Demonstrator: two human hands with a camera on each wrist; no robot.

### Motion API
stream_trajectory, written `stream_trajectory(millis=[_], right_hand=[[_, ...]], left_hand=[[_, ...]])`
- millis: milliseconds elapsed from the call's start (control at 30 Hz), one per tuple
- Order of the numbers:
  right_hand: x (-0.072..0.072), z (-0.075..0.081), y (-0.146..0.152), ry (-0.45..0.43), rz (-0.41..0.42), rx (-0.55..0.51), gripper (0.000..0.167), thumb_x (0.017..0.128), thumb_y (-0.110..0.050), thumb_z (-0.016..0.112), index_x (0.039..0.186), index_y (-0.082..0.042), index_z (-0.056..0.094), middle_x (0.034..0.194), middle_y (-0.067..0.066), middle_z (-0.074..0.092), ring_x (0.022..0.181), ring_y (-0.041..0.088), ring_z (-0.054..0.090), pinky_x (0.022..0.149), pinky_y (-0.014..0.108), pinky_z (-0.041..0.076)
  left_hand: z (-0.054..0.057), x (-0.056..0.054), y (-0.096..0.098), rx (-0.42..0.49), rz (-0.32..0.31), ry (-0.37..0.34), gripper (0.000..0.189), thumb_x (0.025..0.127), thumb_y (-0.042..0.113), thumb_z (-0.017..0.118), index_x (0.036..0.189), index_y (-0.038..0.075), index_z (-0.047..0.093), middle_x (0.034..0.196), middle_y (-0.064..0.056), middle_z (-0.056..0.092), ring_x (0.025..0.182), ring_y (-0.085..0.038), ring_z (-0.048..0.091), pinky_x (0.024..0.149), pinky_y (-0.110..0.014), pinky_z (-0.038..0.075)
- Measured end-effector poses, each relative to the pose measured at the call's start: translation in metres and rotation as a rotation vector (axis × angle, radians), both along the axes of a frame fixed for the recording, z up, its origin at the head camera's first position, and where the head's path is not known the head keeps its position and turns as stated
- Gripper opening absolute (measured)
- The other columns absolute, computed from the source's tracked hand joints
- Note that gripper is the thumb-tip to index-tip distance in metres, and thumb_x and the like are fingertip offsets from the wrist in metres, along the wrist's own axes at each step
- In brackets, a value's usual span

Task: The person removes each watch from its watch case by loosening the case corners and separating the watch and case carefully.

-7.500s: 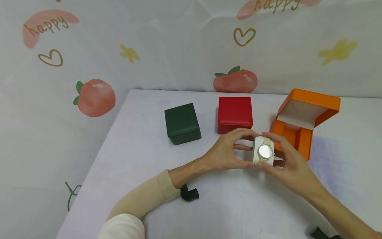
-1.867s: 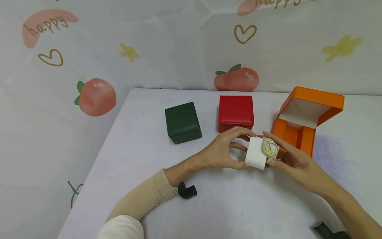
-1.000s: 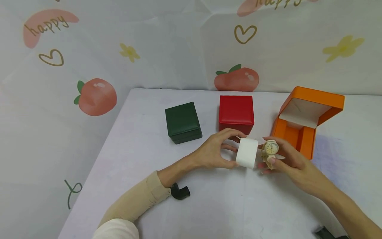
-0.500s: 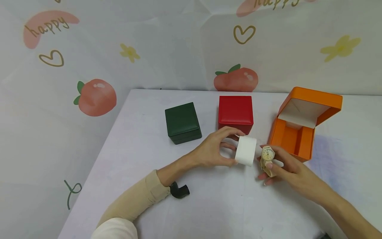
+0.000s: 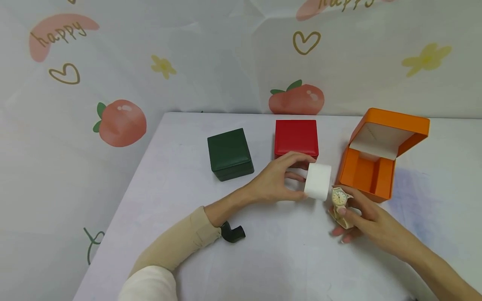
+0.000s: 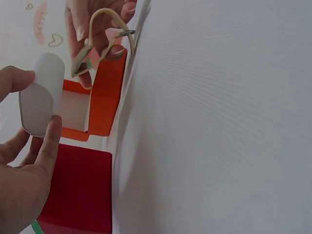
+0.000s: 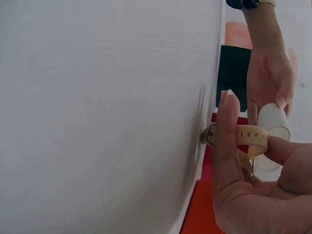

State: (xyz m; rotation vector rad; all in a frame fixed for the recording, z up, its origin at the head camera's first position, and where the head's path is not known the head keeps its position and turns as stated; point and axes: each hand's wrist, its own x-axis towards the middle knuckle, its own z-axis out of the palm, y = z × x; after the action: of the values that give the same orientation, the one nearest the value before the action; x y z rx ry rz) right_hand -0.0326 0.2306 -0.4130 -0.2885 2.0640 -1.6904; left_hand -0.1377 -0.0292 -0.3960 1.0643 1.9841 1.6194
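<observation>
My left hand (image 5: 272, 179) pinches a smooth white watch cushion (image 5: 318, 182) between thumb and fingers, off the table. In the left wrist view the cushion (image 6: 43, 95) shows its rounded oval end. Just right of it my right hand (image 5: 373, 219) grips a wristwatch (image 5: 339, 198) with a pale round dial and a cream strap. The strap (image 7: 253, 139) loops in a ring, and its holes and buckle show in the right wrist view. Watch and cushion are apart. Behind my right hand an orange watch box (image 5: 385, 179) stands with its lid raised, its compartment bare.
A closed red box (image 5: 296, 137) sits behind my left hand, which hides part of its front. Farther left is a closed green box (image 5: 230, 154). A black curved piece (image 5: 232, 233) is at my left forearm. A patterned sheet hangs behind the white table (image 5: 286, 259).
The watch has come off the white cushion, which it was wrapped around earlier. Lately my right hand has lowered toward me with the watch, and my left hand has shifted slightly right and away.
</observation>
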Motion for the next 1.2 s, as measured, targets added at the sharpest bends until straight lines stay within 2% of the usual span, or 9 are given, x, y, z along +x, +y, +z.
stream_trajectory(millis=[200, 367, 500, 633, 900, 1033, 1200], right_hand=[[0.002, -0.001, 0.004, -0.032, -0.038, 0.016, 0.067, 0.105, -0.013, 0.049, 0.160, -0.026, 0.013, 0.113, 0.029, 0.047, 0.074, 0.031, 0.072, 0.063, 0.042, 0.060], [0.004, 0.001, 0.006, -0.086, -0.058, 0.041, 0.062, 0.104, -0.017, 0.052, 0.158, -0.025, 0.021, 0.108, 0.028, 0.047, 0.076, 0.032, 0.072, 0.065, 0.042, 0.060], [0.004, 0.001, 0.007, -0.105, -0.051, 0.057, 0.059, 0.102, -0.018, 0.057, 0.152, -0.022, 0.025, 0.099, 0.026, 0.049, 0.077, 0.032, 0.073, 0.065, 0.043, 0.060], [0.004, 0.000, 0.007, -0.069, -0.042, 0.087, 0.058, 0.102, -0.017, 0.058, 0.150, -0.017, 0.027, 0.096, 0.022, 0.052, 0.078, 0.028, 0.073, 0.063, 0.041, 0.060], [0.008, 0.003, 0.005, 0.066, -0.073, 0.276, 0.059, 0.098, -0.018, 0.064, 0.148, -0.009, 0.033, 0.094, 0.013, 0.057, 0.074, 0.014, 0.071, 0.066, 0.029, 0.059], [0.010, 0.002, 0.006, 0.038, -0.083, 0.265, 0.060, 0.098, -0.018, 0.064, 0.149, -0.007, 0.032, 0.099, 0.014, 0.057, 0.075, 0.015, 0.072, 0.067, 0.029, 0.059], [0.009, 0.001, 0.007, -0.031, -0.080, 0.207, 0.064, 0.099, -0.018, 0.062, 0.152, -0.007, 0.028, 0.104, 0.018, 0.054, 0.078, 0.018, 0.072, 0.069, 0.029, 0.060]], left_hand=[[0.002, -0.004, 0.010, -0.007, -0.003, 0.005, 0.067, 0.079, -0.005, 0.078, 0.138, 0.001, 0.047, 0.138, -0.010, 0.046, 0.120, -0.017, 0.052, 0.092, -0.033, 0.055], [0.003, -0.006, 0.016, -0.034, -0.004, 0.004, 0.067, 0.079, -0.004, 0.079, 0.138, 0.000, 0.047, 0.135, -0.010, 0.047, 0.118, -0.015, 0.054, 0.091, -0.034, 0.055], [0.005, -0.006, 0.021, -0.073, 0.000, 0.021, 0.069, 0.078, -0.001, 0.081, 0.138, 0.001, 0.046, 0.134, -0.008, 0.048, 0.116, -0.010, 0.054, 0.090, -0.031, 0.055], [0.006, -0.006, 0.028, -0.107, 0.005, 0.040, 0.069, 0.078, 0.001, 0.082, 0.138, 0.003, 0.047, 0.132, -0.006, 0.049, 0.114, -0.006, 0.054, 0.089, -0.026, 0.055], [0.005, -0.006, 0.043, -0.123, -0.006, 0.052, 0.069, 0.078, 0.001, 0.081, 0.138, 0.003, 0.047, 0.132, -0.006, 0.050, 0.114, -0.004, 0.054, 0.089, -0.024, 0.055], [0.004, -0.006, 0.048, -0.124, -0.003, 0.049, 0.070, 0.078, 0.001, 0.082, 0.138, 0.005, 0.047, 0.133, -0.005, 0.049, 0.115, -0.004, 0.053, 0.088, -0.024, 0.055], [0.003, -0.006, 0.054, -0.130, 0.008, 0.078, 0.069, 0.078, 0.001, 0.082, 0.137, 0.004, 0.047, 0.134, -0.006, 0.049, 0.115, -0.003, 0.053, 0.088, -0.022, 0.054]])
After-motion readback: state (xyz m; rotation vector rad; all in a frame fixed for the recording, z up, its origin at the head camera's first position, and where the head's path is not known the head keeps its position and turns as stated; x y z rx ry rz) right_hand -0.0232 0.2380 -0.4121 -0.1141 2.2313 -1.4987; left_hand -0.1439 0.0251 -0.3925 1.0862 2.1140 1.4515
